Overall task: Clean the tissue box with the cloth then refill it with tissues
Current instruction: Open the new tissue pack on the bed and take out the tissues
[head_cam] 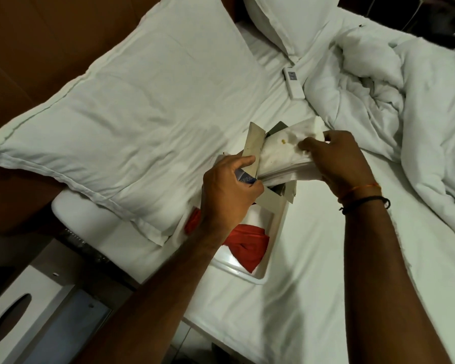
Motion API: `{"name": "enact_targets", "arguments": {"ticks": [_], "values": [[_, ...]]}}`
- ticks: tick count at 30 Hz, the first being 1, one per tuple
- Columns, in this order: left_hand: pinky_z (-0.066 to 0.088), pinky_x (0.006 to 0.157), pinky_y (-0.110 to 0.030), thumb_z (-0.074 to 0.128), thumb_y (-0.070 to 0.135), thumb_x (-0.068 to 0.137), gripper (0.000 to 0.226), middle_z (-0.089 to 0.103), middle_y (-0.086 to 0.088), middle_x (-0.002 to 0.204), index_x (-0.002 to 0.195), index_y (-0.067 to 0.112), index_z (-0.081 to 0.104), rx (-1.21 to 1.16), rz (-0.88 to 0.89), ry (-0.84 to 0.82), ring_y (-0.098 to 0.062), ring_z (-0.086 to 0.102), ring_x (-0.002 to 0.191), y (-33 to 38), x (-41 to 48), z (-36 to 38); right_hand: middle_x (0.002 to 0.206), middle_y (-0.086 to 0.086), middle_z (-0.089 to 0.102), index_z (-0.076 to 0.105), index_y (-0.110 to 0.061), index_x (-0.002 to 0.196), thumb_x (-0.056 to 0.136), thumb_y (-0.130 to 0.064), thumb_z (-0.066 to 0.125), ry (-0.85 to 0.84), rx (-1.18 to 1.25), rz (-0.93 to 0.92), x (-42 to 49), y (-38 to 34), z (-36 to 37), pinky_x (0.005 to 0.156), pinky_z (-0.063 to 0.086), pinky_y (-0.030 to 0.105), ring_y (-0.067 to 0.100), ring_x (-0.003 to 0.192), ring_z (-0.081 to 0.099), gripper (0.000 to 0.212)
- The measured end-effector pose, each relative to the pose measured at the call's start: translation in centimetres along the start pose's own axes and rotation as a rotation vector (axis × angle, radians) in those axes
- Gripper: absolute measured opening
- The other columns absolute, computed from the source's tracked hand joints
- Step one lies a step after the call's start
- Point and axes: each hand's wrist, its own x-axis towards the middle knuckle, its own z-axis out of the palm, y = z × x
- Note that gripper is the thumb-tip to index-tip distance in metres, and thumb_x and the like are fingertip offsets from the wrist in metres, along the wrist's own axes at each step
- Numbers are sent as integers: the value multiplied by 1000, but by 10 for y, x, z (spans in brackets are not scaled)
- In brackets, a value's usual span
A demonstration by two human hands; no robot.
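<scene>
— Both hands are busy over the white tray (275, 248), right?

— Yes. Left hand (227, 190) is closed around a cardboard tissue packet (252, 145), thumb on its open flap, just past the tray's far end. Right hand (338, 156) is clamped on a stack of white tissues (281, 153), thumb on top, fingers under; the stack sticks out of the packet's open end.

— Where is the tissue box itself?

— The white tissue box (19, 308) with the oval slot sits well away from the tray, at the near left, off the bed (313, 298), on a lower surface I can't identify. Neither hand touches it.

— And the cloth?

— A red cloth (247, 248) lies crumpled inside the tray, under the left forearm, apart from both hands.

— How do the edges stand around the tray?

— Its left long side runs along the mattress edge; its far left corner is hidden under the left arm. A white pillow (132, 106) lies just left of and beyond the tray, its corner near that edge. To the tray's right the sheet is flat and open up to the rumpled duvet (394, 90), which is heaped farther right and beyond.

— Anything else out there?

— A white remote (294, 84) lies beyond the tray, between the pillow and the duvet, well apart from the hands.
</scene>
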Motion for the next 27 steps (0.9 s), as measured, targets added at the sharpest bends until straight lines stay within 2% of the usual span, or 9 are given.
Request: {"name": "enact_targets", "arguments": {"ticks": [2, 6, 10, 12, 14, 17, 20, 24, 27], "values": [[59, 77, -17, 82, 14, 74, 46, 71, 7, 119, 119, 17, 73, 0, 25, -5, -4, 70, 88, 4, -1, 5, 76, 14, 64, 69, -2, 74, 66, -25, 71, -20, 68, 24, -2, 5, -5, 78, 56, 69, 43, 83, 68, 25], [61, 79, -31, 79, 13, 74, 41, 73, 6, 114, 115, 15, 74, 117, 129, 20, -11, 69, 91, 12, -3, 21, 79, 16, 61, 67, 5, 83, 66, -25, 70, -27, 158, 47, -6, 18, -16, 80, 52, 71, 32, 79, 60, 35], [41, 80, -2, 84, 15, 73, 43, 74, 5, 113, 115, 15, 74, 214, 174, 15, 1, 56, 96, 20, -11, 48, 79, 15, 59, 66, 2, 76, 61, -27, 73, 31, 212, 69, -6, 34, -48, 76, 52, 72, 30, 77, 60, 34], [40, 85, -6, 86, 17, 74, 46, 73, 2, 116, 118, 13, 73, 208, 165, -33, -7, 64, 102, 21, -15, 63, 78, 15, 60, 69, -6, 69, 64, -23, 75, 61, 222, 80, -8, 39, -72, 77, 55, 70, 30, 78, 62, 20], [45, 86, -11, 85, 19, 77, 45, 73, 1, 117, 119, 13, 72, 182, 155, -78, -11, 66, 102, 21, -19, 80, 73, 12, 60, 67, -6, 66, 70, -17, 75, 101, 254, 68, -12, 46, -100, 70, 60, 58, 28, 74, 63, 14], [55, 83, -17, 83, 19, 80, 41, 73, 1, 115, 119, 14, 72, 163, 123, -113, -8, 66, 93, 17, -24, 104, 53, -8, 62, 65, -16, 68, 84, -15, 70, 155, 278, 14, -20, 56, -147, 47, 55, 22, 8, 52, 63, 17], [51, 82, -17, 83, 12, 78, 45, 72, -2, 115, 121, 12, 71, 200, 64, -170, -7, 62, 89, 11, -31, 126, 49, -22, 63, 61, -24, 79, 94, -19, 61, 175, 264, -12, -34, 56, -185, 45, 48, 9, -6, 46, 61, 15], [50, 85, -17, 80, 11, 77, 42, 70, -3, 119, 118, 15, 71, 220, 23, -241, -13, 66, 98, 0, -37, 141, 55, -14, 63, 66, -20, 67, 93, -15, 64, 139, 359, 9, -36, 59, -183, 61, 53, 25, 4, 58, 62, 27], [50, 89, -15, 78, 27, 80, 35, 66, 0, 124, 114, 23, 73, 238, 49, -232, -4, 60, 91, -5, -33, 141, 71, 1, 74, 77, -13, 65, 90, -4, 66, 49, 625, 63, -37, 59, -152, 74, 57, 36, 17, 71, 72, 28]]}}
